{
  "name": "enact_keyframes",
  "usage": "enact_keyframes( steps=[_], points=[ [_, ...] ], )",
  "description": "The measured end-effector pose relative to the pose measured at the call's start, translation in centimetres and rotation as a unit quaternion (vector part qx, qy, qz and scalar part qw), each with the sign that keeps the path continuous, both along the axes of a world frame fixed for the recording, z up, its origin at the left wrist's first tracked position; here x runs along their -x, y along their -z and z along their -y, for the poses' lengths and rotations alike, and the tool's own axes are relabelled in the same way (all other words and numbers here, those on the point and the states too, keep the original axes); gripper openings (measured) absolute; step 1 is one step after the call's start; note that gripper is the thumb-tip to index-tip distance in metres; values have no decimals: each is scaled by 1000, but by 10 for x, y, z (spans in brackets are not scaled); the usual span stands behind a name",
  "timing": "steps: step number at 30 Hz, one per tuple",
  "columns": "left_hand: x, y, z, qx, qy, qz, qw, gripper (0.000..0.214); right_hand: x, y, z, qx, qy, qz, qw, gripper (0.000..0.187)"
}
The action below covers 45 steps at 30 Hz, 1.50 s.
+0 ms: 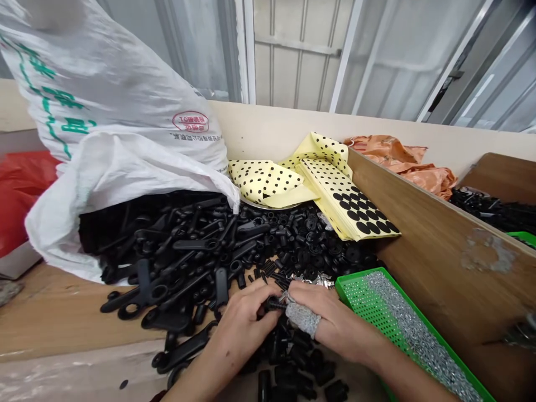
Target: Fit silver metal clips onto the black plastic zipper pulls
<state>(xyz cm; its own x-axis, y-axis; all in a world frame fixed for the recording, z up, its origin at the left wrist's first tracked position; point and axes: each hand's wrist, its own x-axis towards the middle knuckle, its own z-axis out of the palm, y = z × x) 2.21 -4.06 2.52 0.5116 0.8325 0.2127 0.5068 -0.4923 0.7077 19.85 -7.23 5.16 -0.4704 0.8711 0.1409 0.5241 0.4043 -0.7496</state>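
Close together over the pile, both of my hands meet around a small black plastic part (274, 303). My left hand (247, 318) pinches this part between thumb and fingers. My right hand (330, 318) is closed against its right side; whatever its fingertips hold is hidden. Grey wrap (302, 318) covers one finger of the right hand. Just beyond the fingertips lie small black pins (274, 271) and shiny metal clips (316, 279). Black plastic lever handles (196, 244) are heaped to the left, and black cylindrical pieces (288, 377) lie below the hands.
A white woven sack (138, 167) spills the black handles on the left. A green tray (347, 287) of small metal pieces sits at right, beside a wooden divider (419, 223). Yellow sheets with black dots (347, 195) lie at the back. Orange plastic (402, 162) rests beyond the divider.
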Motion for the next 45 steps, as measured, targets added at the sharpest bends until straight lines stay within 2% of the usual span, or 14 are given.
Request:
enact_keyframes(
  steps=[5,9,12,15,19,22,27,29,31,34,38,41,43,45],
  points=[
    [11,-1,4,-5,37,-23,999,19,-6,2,1,-1,-14,68,998,20],
    [18,2,7,31,78,14,996,19,-3,2,5,-34,-39,193,980,15],
    [20,10,10,72,48,55,995,18,3,4,11,-60,-57,237,968,24],
    [21,20,15,154,16,96,983,20,5,6,16,-73,-49,225,970,27],
    [21,23,23,238,-7,157,958,25,6,6,17,-75,-44,210,974,20],
    [22,19,29,183,-19,169,968,21,6,3,19,-41,-41,163,985,11],
    [26,21,37,30,-4,160,987,22,8,6,30,-4,3,42,999,14],
    [27,25,41,20,-4,165,986,23,10,10,36,-2,28,20,999,13],
    [26,28,44,57,-13,177,983,19,12,14,40,-9,39,17,999,13],
    [23,31,49,183,-42,219,958,17,18,19,41,-26,36,38,998,11],
    [17,30,55,350,-100,314,877,24,24,27,37,-66,32,99,992,12],
    [13,31,57,417,-134,360,824,31,26,34,33,-85,13,131,988,17],
    [14,33,56,404,-150,363,826,32,26,36,33,-74,11,116,990,16],
    [16,37,54,354,-143,344,858,30,26,35,34,-49,29,85,995,13]
  ],
)
